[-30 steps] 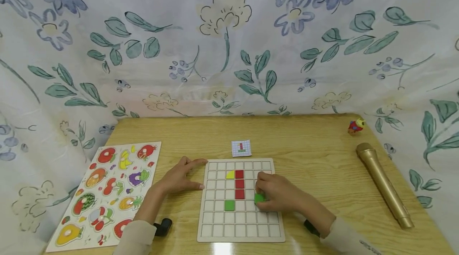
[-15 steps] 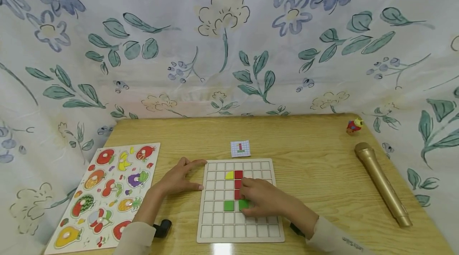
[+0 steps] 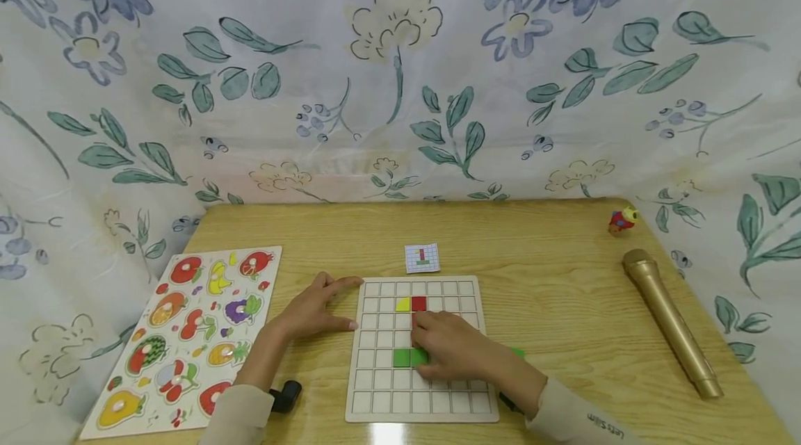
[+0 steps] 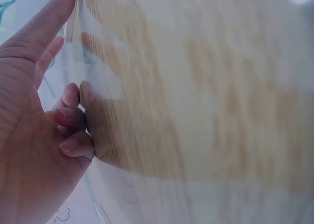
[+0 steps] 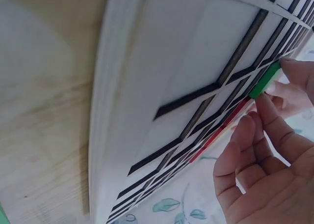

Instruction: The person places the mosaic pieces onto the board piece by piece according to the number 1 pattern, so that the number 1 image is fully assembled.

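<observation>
A white grid board (image 3: 375,403) lies on the table, with a yellow tile (image 3: 403,304) and a red tile (image 3: 418,304) side by side in its upper part. Lower down sits a green square tile (image 3: 402,358). Directly right of it, my right hand (image 3: 459,348) pinches another green square tile (image 5: 266,80) between thumb and forefinger, down at the grid. That hand mostly covers the red tiles below the top one. My left hand (image 3: 319,309) touches the board's left edge with thumb and forefinger spread; its other fingers (image 4: 73,118) bend against the tabletop.
A small pattern card (image 3: 422,258) lies just beyond the board. To the left is a fruit puzzle board (image 3: 188,341). At right are a gold microphone (image 3: 672,323) and a small toy figure (image 3: 622,220). Something green (image 3: 516,352) shows beside my right wrist.
My right hand has carried the green tile leftward across the board, bringing it against the other green tile. The left hand has stayed at the board's edge.
</observation>
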Motion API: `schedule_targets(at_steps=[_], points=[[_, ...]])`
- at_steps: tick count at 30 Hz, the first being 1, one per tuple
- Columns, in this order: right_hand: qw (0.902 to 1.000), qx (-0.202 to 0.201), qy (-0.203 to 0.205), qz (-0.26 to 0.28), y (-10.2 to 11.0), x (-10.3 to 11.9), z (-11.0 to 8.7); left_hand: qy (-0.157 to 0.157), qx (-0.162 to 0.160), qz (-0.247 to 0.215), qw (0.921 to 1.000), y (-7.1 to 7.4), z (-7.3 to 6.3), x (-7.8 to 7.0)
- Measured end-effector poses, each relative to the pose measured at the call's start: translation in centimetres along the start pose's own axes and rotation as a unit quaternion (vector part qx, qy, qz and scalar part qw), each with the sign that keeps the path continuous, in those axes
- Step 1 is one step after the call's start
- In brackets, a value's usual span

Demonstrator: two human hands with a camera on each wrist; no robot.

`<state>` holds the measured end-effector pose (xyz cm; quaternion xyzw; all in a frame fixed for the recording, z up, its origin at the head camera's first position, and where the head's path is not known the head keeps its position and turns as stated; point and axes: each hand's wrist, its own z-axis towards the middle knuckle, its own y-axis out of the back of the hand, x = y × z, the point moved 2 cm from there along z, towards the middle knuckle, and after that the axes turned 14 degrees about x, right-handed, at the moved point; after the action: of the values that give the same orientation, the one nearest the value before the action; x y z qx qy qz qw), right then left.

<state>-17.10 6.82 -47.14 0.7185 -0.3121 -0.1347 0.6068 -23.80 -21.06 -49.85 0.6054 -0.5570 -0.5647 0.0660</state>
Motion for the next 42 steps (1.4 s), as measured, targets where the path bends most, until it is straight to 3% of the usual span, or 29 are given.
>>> schedule_targets(at_steps=[25,33,42], points=[[0.9999,-0.004,-0.014,0.000,-0.1,0.0,-0.5,-0.009,-0.002,0.000,1.0000,0.1,0.0,-0.1],[0.9987,-0.022,-0.012,-0.044,-0.1,0.1,-0.9,-0.009,-0.003,-0.003,1.0000,0.1,0.0,-0.1],[0.9956,-0.032,-0.054,0.070,0.4,-2.6,-3.4,-0.011,0.001,-0.007,0.9999,0.2,-0.2,-0.2]])
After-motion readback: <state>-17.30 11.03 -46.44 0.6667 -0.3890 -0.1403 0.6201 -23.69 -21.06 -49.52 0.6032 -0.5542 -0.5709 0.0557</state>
